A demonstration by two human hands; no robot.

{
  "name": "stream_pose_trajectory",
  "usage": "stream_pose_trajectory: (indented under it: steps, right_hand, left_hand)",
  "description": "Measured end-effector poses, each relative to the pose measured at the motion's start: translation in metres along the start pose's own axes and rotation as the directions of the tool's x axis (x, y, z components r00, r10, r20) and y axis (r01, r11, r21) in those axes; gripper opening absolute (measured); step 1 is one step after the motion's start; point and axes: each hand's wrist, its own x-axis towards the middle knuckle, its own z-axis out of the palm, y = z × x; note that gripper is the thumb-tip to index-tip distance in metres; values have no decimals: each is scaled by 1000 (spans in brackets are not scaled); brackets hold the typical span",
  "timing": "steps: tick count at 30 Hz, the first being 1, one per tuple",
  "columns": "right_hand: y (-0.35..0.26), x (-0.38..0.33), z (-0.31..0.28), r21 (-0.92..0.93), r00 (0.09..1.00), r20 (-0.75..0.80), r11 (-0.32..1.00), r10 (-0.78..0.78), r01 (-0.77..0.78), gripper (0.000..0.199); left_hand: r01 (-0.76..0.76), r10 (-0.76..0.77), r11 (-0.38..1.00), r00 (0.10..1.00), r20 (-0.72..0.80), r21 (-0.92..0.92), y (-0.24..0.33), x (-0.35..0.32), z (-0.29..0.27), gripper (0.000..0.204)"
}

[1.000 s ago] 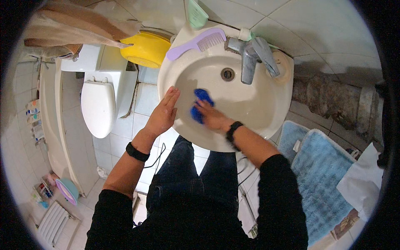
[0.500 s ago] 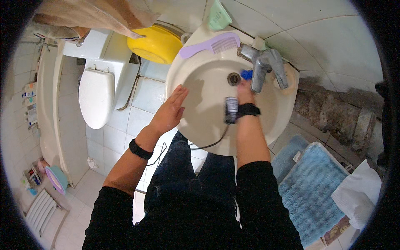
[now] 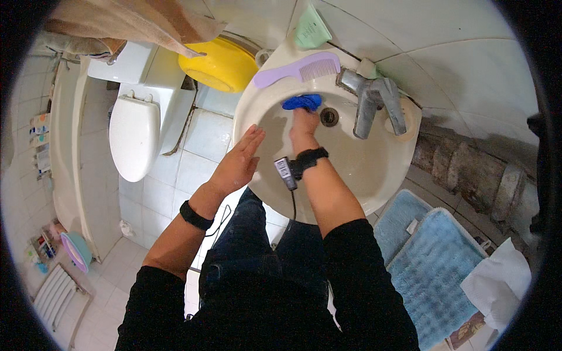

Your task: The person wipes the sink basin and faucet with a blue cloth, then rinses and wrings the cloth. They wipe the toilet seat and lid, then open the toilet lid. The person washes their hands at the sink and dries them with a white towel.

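My right hand (image 3: 304, 124) grips a blue cloth (image 3: 302, 102) against the inner back wall of the cream sink (image 3: 351, 175), left of the round drain (image 3: 329, 117). A black strap with a small device (image 3: 285, 172) and a cable sits on my right wrist. On the sink's left rim rests my left hand (image 3: 237, 164), its fingers stretched out and holding nothing. Behind the cloth, a purple comb (image 3: 297, 69) lies on the sink's back ledge. The grey metal faucet (image 3: 372, 105) stands to the right of the drain.
A green tube (image 3: 311, 30) stands at the sink's back corner. Left of the sink are a yellow basin (image 3: 219, 67) and a white toilet (image 3: 134, 137). To the right lie blue mats (image 3: 433, 263) and white paper (image 3: 500, 284). A brown towel (image 3: 134, 23) hangs at the upper left.
My right hand has swept the blue cloth leftward, from beside the faucet to left of the drain. My left hand has stayed at the sink's left rim.
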Motion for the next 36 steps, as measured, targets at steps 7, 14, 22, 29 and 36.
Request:
stream_pose_trajectory:
  steps: [7, 14, 22, 29, 36]
  right_hand:
    - [-20, 42, -44, -617, 877, 470, 675, -95, 404, 16]
    - [19, -28, -33, -263, 885, 440, 964, 155, -38, 21]
    - [-51, -43, -11, -19, 932, 357, 998, 64, -61, 30]
    - [5, -61, -105, -192, 170, 981, 425, 88, 885, 28]
    - [14, 25, -66, -213, 197, 964, -74, -178, 974, 38]
  left_hand:
    - [-24, 24, 1000, 1000, -20, -5, -3, 0, 1, 56]
    - [-32, 32, 999, 999, -3, 12, -5, 1, 2, 59]
    - [-45, 46, 999, 998, -31, 7, -5, 0, 2, 55]
    - [-30, 31, 999, 999, -40, 14, -2, 0, 4, 56]
    - [-8, 9, 997, 1000, -12, 76, 0, 2, 5, 59]
